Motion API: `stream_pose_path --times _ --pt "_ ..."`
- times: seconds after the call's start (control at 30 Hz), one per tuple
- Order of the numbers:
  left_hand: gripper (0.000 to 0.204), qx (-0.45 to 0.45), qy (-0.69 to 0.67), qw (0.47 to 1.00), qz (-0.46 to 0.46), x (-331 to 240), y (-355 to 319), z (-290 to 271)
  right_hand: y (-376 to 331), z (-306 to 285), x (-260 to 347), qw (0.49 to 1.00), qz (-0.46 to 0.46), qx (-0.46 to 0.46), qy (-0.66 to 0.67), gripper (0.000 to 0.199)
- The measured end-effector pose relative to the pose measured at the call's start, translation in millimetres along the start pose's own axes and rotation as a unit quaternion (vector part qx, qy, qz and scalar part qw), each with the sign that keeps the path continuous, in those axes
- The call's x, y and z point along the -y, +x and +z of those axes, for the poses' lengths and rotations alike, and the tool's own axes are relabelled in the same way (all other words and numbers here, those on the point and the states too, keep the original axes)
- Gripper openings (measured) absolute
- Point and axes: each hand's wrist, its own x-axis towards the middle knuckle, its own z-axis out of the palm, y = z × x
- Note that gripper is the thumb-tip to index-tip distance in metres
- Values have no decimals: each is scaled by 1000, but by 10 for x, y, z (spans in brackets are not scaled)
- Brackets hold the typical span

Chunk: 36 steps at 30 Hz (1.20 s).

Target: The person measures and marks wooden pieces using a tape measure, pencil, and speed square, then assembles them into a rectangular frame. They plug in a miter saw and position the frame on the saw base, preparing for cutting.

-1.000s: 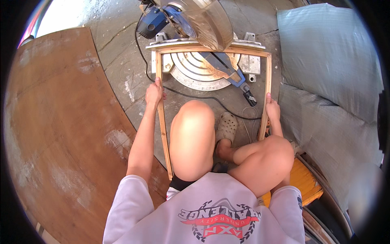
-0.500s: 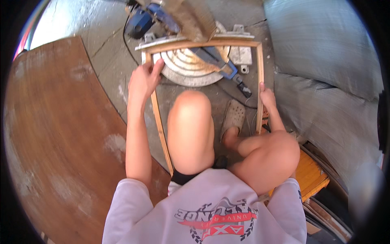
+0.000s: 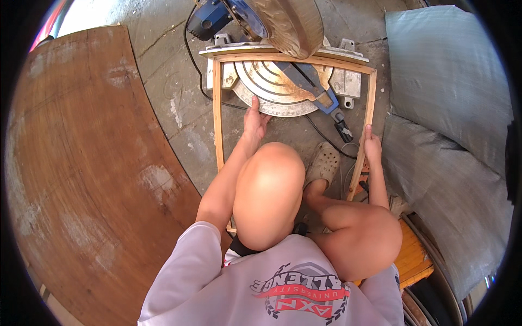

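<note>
A thin rectangular wooden frame (image 3: 217, 108) lies over the miter saw (image 3: 296, 30), its far bar against the saw's fence. My right hand (image 3: 372, 145) is closed around the frame's right bar, thumb on top. Inside the frame, my left hand (image 3: 254, 126) is at the front rim of the saw's round table (image 3: 280, 110). Its thumb lies over the rim and its fingers curl at the edge, partly hidden. The frame's near left corner shows beside my raised knee. A blue arm with a black handle (image 3: 342, 129) extends from the round table toward me.
On the left lies a large brown wooden board (image 3: 98, 163) with pale stains. Grey sheeting (image 3: 440, 87) covers something bulky on the right. A black cable (image 3: 202, 87) runs across the concrete floor. My clog (image 3: 323, 165) rests near the handle, and an orange-yellow wooden piece (image 3: 416, 252) is beside my right leg.
My left hand has left the frame's left bar and moved right to the rim of the saw's round table. My right hand stays on the right bar. The view has shifted.
</note>
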Motion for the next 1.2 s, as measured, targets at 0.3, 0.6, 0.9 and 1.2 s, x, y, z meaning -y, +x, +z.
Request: stream_pose_path --times 0.3,0.6,0.9,1.2 --pt "55 -45 34 998 37 -98 -79 78 -123 88 -47 999 -27 -36 -20 86" --pt "53 -78 69 992 64 -237 57 48 -219 314 -182 995 -78 5 56 80" --pt "69 -83 402 910 -62 -669 -68 -158 -286 198 -100 995 -71 11 76 80" --pt "52 -220 326 918 -50 -718 198 -306 -246 238 -152 995 -65 17 79 80"
